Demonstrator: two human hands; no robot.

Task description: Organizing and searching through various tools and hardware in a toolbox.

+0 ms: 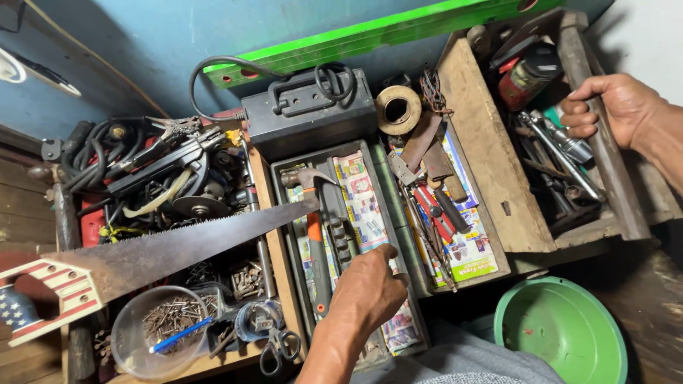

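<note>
Claw hammer [318, 235], heavy-headed, rigid, best gripped at its orange handle, lay in grey tray's [281, 171] left side; left hand [370, 291] fingers curled beside it; right hand [605, 107] clasped wooden toolbox's [491, 156] handle.

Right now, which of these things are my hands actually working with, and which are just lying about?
In hand:
left hand over tool tray, by hammer
right hand gripping wooden toolbox handle

Lying about:
handsaw
tape roll
green bowl
scissors
</note>
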